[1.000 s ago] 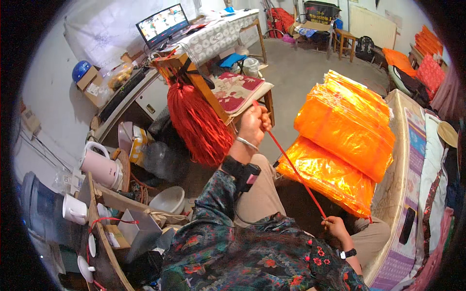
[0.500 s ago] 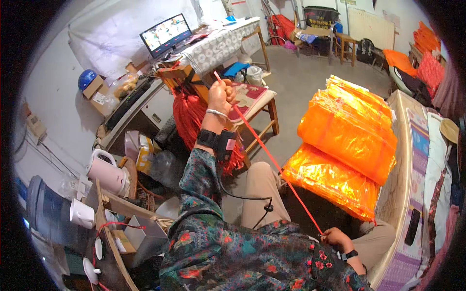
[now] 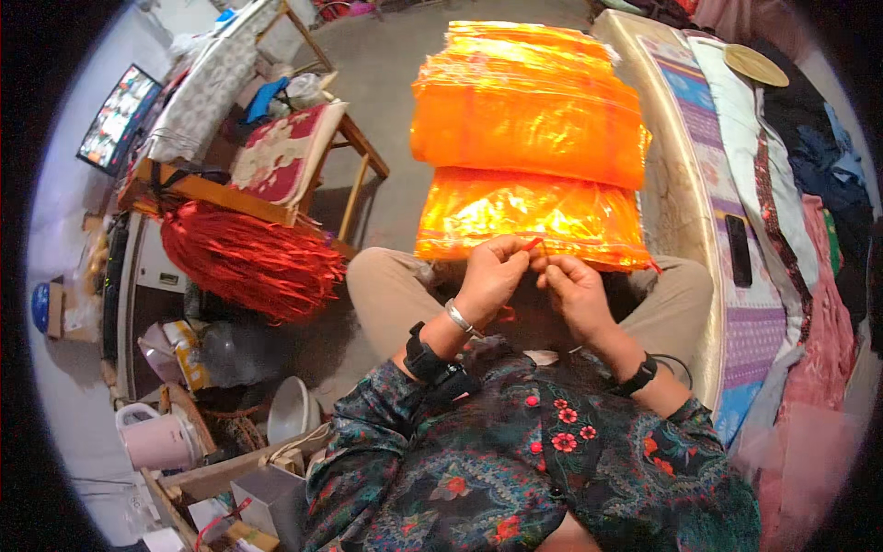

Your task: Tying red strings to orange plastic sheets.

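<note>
Left hand [image 3: 492, 278] — fingers pinching red strip [image 3: 533, 244]; right hand [image 3: 576, 291] just beside, fingers curled (grip unclear) — orange sheets [image 3: 529, 120] beyond.

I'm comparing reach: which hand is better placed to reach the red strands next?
Probably the left hand: it is nearer the red strands, which hang from the chair on the person's left; the right hand is farther off. The left pinches a red strip, so it may need freeing first.
</note>
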Tool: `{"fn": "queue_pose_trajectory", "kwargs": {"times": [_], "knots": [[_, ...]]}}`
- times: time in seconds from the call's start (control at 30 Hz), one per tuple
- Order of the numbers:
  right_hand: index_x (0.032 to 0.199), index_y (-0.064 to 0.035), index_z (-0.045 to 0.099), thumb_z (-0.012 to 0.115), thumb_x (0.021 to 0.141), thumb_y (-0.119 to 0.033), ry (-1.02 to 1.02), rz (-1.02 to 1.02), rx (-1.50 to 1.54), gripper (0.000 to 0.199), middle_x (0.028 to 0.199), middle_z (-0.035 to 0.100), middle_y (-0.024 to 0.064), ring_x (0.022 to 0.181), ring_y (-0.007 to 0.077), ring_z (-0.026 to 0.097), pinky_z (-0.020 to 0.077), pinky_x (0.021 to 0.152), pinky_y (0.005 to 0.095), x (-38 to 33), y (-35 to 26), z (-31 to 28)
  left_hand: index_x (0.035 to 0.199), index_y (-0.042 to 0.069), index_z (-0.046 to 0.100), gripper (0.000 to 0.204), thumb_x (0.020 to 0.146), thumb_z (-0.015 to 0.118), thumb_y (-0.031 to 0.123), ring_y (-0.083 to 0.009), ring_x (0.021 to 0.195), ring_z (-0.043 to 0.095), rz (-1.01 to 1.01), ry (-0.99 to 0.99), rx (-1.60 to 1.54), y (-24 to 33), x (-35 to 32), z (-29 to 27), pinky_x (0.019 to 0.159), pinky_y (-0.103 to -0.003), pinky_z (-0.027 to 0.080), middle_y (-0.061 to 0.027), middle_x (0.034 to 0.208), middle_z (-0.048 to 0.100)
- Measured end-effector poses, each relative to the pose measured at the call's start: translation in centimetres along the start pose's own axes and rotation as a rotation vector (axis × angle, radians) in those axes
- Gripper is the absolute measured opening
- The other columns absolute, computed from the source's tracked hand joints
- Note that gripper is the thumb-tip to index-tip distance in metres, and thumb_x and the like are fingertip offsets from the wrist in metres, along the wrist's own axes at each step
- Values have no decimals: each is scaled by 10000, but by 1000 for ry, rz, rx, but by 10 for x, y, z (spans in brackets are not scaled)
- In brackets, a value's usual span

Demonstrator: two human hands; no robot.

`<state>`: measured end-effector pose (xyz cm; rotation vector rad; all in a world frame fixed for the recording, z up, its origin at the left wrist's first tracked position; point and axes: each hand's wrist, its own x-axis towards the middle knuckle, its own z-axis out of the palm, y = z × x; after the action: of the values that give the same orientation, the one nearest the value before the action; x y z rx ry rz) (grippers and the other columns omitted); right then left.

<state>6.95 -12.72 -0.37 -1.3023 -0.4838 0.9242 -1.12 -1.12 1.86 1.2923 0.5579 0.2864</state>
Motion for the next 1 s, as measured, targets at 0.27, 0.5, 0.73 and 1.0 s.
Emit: {"fn": "queue_pose_trajectory", "kwargs": {"times": [0.27,0.5,0.73,1.0], "knots": [[920,-23,526,442,868,-125,7,35,121,142,712,520,-5,490,29,410,336,451,156,-9,7,-1,787,-1,588,134,829,518,106,-45,561,485,72,142,-165,-10,-5,26,502,-179,395,4,664,552],[918,-14,518,425,868,-104,5,-17,63,139,704,514,10,516,53,452,373,491,169,-7,11,1,835,-20,605,162,826,539,127,-49,511,471,89,150,-218,-15,-6,24,426,-189,385,-14,670,573],[896,-6,529,430,859,-89,5,-36,47,134,702,514,11,531,60,462,390,506,182,-6,10,3,843,-28,604,153,823,539,109,-52,514,474,101,125,-195,-20,-5,22,434,-197,399,-13,684,570],[927,6,557,464,839,-82,-30,-72,-312,156,707,532,16,563,81,496,417,520,199,-5,1,-11,858,-10,614,130,815,533,83,-46,561,503,263,86,-3,-32,1,16,490,-176,422,-16,722,595]]}}
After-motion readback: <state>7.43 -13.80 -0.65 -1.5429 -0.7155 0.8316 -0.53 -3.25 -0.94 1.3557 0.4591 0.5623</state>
